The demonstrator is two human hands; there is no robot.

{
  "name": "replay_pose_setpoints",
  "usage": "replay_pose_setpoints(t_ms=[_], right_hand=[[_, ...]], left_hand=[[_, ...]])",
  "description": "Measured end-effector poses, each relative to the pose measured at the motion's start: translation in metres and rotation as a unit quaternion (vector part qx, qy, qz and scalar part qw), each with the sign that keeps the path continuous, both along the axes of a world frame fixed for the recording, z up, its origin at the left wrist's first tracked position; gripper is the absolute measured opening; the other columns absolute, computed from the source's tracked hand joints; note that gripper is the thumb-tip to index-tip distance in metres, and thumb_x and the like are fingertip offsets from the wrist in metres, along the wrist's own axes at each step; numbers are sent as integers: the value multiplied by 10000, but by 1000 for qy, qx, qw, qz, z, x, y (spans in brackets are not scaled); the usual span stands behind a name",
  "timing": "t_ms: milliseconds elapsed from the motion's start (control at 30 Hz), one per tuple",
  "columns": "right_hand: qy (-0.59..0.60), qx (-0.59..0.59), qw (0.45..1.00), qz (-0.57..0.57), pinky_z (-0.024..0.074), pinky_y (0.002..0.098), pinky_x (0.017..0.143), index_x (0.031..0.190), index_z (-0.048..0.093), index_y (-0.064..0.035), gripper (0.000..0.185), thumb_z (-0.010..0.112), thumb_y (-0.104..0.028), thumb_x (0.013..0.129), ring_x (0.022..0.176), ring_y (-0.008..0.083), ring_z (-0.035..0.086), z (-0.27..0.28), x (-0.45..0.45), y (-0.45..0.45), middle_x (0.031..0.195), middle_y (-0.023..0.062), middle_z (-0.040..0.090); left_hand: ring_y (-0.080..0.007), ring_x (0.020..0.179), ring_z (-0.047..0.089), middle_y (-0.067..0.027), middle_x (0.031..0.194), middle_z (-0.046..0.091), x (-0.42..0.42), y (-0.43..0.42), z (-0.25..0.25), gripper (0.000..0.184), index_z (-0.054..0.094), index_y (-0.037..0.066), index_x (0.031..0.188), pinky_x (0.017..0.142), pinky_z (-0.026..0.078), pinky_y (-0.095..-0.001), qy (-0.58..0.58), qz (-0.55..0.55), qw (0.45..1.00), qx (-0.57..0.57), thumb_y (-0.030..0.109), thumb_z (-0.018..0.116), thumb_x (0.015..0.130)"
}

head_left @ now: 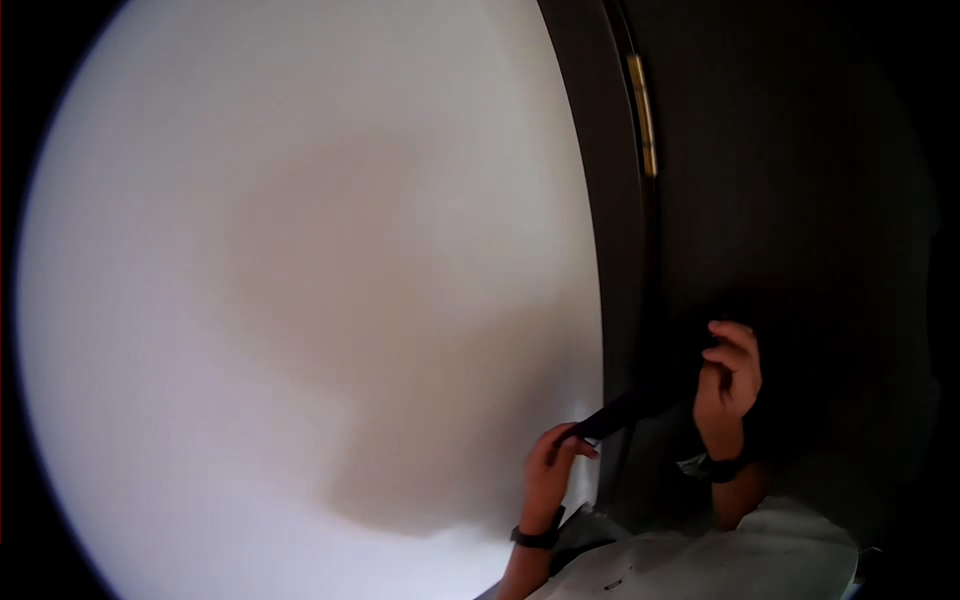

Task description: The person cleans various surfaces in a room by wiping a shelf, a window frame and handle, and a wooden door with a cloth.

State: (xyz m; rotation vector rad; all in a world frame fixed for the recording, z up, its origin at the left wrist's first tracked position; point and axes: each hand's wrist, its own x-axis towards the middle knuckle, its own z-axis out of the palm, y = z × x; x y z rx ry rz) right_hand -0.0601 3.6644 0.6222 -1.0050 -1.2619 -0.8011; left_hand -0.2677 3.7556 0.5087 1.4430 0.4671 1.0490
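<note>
My left hand, with a dark band at its wrist, is closed on one end of a dark, strip-like thing. It looks like folded cloth or a strap, but its exact kind cannot be made out. From that hand the strip slants up toward the right and fades into the dark background. My right hand is raised higher, its fingers curled toward the thumb, with another dark band at the wrist. What lies in those fingers is lost in the dark; whether the strip reaches them I cannot tell.
A pale wall with soft shadows fills the left side. Beside it runs a dark frame, with a brass hinge joining it to a dark door. A light garment shows at the bottom.
</note>
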Motion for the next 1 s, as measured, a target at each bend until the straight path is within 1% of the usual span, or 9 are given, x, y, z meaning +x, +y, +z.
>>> replay_pose_setpoints(t_ms=[67, 167, 233, 433, 600, 800, 867, 933, 1000], right_hand=[[-1, 7, 1000, -18, 485, 367, 844, 838, 569, 24, 223, 482, 169, 692, 986, 322, 603, 10, -10, -4, 1111, 201, 611], [-13, 13, 999, -29, 488, 379, 842, 844, 572, 21, 225, 491, 166, 692, 981, 335, 604, 4, -7, -1, 1122, 210, 608], [-32, 7, 999, -41, 488, 392, 841, 864, 577, 22, 238, 492, 163, 693, 982, 353, 599, 2, -10, -1, 1132, 217, 604], [-120, -21, 988, -98, 483, 423, 841, 880, 603, 8, 264, 524, 138, 664, 956, 384, 589, 31, -23, -2, 1142, 212, 603], [-176, 1, 973, -152, 466, 376, 733, 878, 646, -59, 299, 573, 102, 637, 832, 291, 580, 25, -17, -10, 1141, 167, 617], [-120, -29, 984, -127, 461, 390, 709, 864, 619, -109, 268, 616, 72, 667, 788, 271, 572, 20, -19, -20, 1073, 90, 646], [-110, -48, 977, -174, 473, 381, 705, 838, 631, -120, 239, 641, 41, 662, 782, 268, 583, 19, -24, -23, 1049, 79, 652], [-89, -55, 979, -172, 478, 380, 697, 820, 646, -132, 223, 636, 31, 670, 791, 260, 590, 25, -27, -25, 1013, 66, 659], [-75, -61, 983, -154, 471, 367, 721, 795, 687, -133, 223, 664, 5, 623, 814, 246, 596, 23, -24, -28, 1009, 49, 674]], left_hand=[[-202, 996, 626, -118, 1009, 657, -6, -17, 31, 288, 518, 1, 1258, 932, 466, -322, -97, 8, 993, -60, 29, 504, 971], [-190, 1073, 585, -137, 1140, 615, 0, -23, 25, 331, 514, 4, 1276, 957, 444, -326, -95, 27, 993, -63, 14, 538, 947], [-187, 1103, 560, -140, 1210, 580, -1, -25, 26, 383, 510, -12, 1287, 980, 420, -323, -122, 21, 992, -4, -1, 588, 912], [-223, 1071, 580, -155, 1158, 616, 7, -24, 57, 414, 546, -47, 1245, 950, 436, -329, -179, 58, 973, 131, 11, 645, 848], [-256, 1013, 610, -180, 1112, 636, 43, -48, 73, 427, 553, -44, 1239, 896, 459, -336, -151, 25, 974, 166, 43, 652, 833], [-273, 983, 618, -185, 1094, 640, 79, -58, 70, 390, 555, -48, 1221, 855, 478, -370, -131, -70, 968, 205, 115, 619, 872], [-245, 1108, 542, -154, 1197, 576, 93, -74, 63, 366, 536, -63, 1204, 967, 409, -365, -211, -1, 968, 139, 156, 535, 910], [-236, 1032, 538, -135, 1128, 571, 116, -86, 55, 355, 542, -46, 1134, 933, 403, -357, -255, 77, 954, 135, 226, 459, 921], [-269, 928, 571, -166, 1036, 607, 124, -96, 68, 350, 565, -69, 1050, 842, 457, -387, -241, 149, 954, 95, 228, 425, 929]])
